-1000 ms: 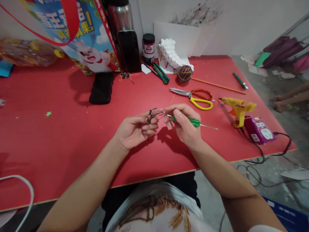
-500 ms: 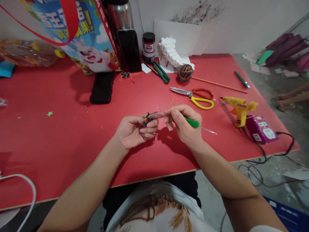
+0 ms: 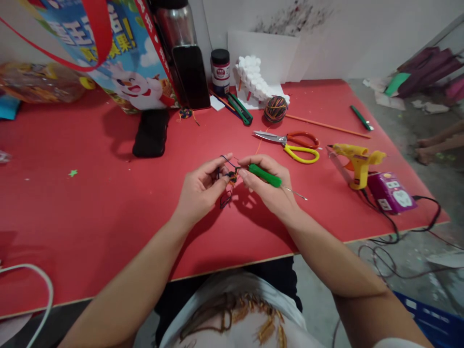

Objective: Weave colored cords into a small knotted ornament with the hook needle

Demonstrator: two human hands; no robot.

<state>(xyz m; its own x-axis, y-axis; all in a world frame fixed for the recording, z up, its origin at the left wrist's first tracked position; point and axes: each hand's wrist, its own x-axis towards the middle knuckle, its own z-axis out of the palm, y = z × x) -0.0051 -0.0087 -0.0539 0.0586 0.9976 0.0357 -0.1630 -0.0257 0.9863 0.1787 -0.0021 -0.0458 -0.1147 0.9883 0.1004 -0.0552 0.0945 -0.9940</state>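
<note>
A small dark multicoloured crochet piece (image 3: 232, 177) is pinched between the thumb and fingers of my left hand (image 3: 203, 188). Dark yarn loops over that hand's raised index finger, and a loose loop hangs below the piece. My right hand (image 3: 270, 186) is closed around the green-handled crochet hook (image 3: 265, 175), its fingertips right beside the piece. The metal end of the hook points out to the lower right. From the hands a thin orange strand runs up toward the multicoloured yarn ball (image 3: 276, 109).
Scissors (image 3: 286, 142) lie beyond my right hand. Farther right are a yellow glue gun (image 3: 357, 162) and a purple box (image 3: 390, 192) with cables. A black phone (image 3: 151, 133), a cutter (image 3: 239, 108), a jar (image 3: 221, 72) and a printed bag (image 3: 126, 63) are at the back.
My hands have come closer together. The green handle has swung to the left and its metal end moved left too. My left thumb now presses on the piece, and a yarn loop hangs below it.
</note>
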